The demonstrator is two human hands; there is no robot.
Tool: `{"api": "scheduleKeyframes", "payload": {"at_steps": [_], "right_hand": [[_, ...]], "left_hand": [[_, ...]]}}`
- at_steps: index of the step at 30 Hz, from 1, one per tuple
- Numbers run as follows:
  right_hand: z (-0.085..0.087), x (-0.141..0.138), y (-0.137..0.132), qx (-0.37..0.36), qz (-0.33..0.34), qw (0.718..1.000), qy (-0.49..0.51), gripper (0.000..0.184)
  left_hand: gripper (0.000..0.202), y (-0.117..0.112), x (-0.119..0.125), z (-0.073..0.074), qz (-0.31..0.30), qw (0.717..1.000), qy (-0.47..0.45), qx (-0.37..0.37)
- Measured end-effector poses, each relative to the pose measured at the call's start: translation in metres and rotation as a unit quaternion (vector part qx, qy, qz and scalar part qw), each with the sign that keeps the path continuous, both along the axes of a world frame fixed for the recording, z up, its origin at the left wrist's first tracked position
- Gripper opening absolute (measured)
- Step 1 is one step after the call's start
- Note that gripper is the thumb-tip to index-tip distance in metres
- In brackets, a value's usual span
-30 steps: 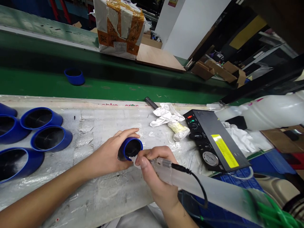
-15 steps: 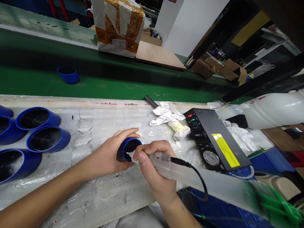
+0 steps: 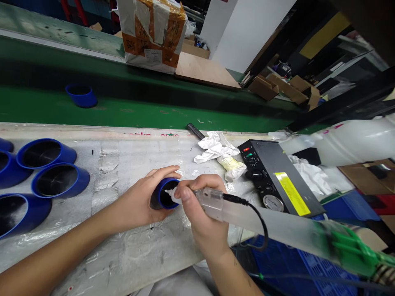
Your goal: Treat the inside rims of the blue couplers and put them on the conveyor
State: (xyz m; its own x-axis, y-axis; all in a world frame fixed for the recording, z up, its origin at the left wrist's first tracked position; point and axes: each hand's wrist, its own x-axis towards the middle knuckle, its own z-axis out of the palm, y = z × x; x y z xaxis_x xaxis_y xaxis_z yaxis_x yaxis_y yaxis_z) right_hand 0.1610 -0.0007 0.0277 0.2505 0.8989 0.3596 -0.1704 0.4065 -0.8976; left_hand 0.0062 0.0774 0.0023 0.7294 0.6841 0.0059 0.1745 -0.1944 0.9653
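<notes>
My left hand [image 3: 143, 201] is wrapped round a blue-rimmed cup [image 3: 156, 196] with a dark inside, tilted with its mouth toward my right hand. In my right hand [image 3: 203, 209] is a glue dispensing syringe [image 3: 271, 228], a long translucent barrel with a green end and a black cable. Its white nozzle [image 3: 173, 194] reaches into the cup's mouth near the inner wall. Whether anything comes out of the tip is too small to tell. Several similar blue cups [image 3: 77, 185] stand at the left on the plastic-covered table [image 3: 123, 259].
A black dispenser controller [image 3: 282, 181] with lit indicators and a gauge sits right of my hands. Crumpled white tissues [image 3: 216, 146] lie beside it. Another blue cup [image 3: 84, 98] is on the green conveyor belt [image 3: 129, 113]. A taped box [image 3: 151, 37] and a large white container [image 3: 354, 142] stand beyond.
The nozzle tip has shifted slightly within the cup's mouth, and the syringe's green end has swung a little. The cup on the green belt has moved left.
</notes>
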Motion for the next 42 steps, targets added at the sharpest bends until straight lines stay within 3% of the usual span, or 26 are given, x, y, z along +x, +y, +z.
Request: {"api": "scheduleKeyframes", "payload": {"at_steps": [9,19,26,28,31,36,39,42], "right_hand": [[-0.001,0.003,0.001,-0.016,-0.068,0.997,-0.041,0.021],[-0.003,0.007,0.005,0.028,-0.067,0.997,-0.009,0.021],[-0.005,0.008,0.001,0.001,-0.1,0.995,-0.018,0.016],[-0.005,0.008,-0.002,-0.013,-0.103,0.995,-0.008,0.015],[-0.005,0.011,-0.01,-0.013,-0.135,0.99,0.027,0.017],[-0.01,0.022,-0.027,-0.079,-0.175,0.977,0.096,0.024],[-0.016,0.029,-0.033,-0.106,-0.199,0.969,0.102,0.028],[-0.019,0.032,-0.037,-0.146,-0.236,0.95,0.14,0.034]], "left_hand": [[0.08,0.0,-0.002,-0.004,0.003,1.0,0.005,0.024],[0.079,0.0,-0.002,-0.011,0.011,0.999,0.0,0.046],[0.081,-0.002,-0.002,-0.011,0.014,0.999,-0.002,0.033],[0.082,-0.002,-0.001,-0.007,0.02,1.0,-0.02,-0.002],[0.09,0.003,-0.005,-0.003,0.044,0.987,-0.084,-0.132],[0.109,0.018,-0.02,0.0,0.025,0.908,-0.231,-0.349],[0.115,0.021,-0.026,-0.001,0.001,0.887,-0.265,-0.379],[0.116,0.02,-0.025,-0.001,0.014,0.895,-0.253,-0.366]]}}
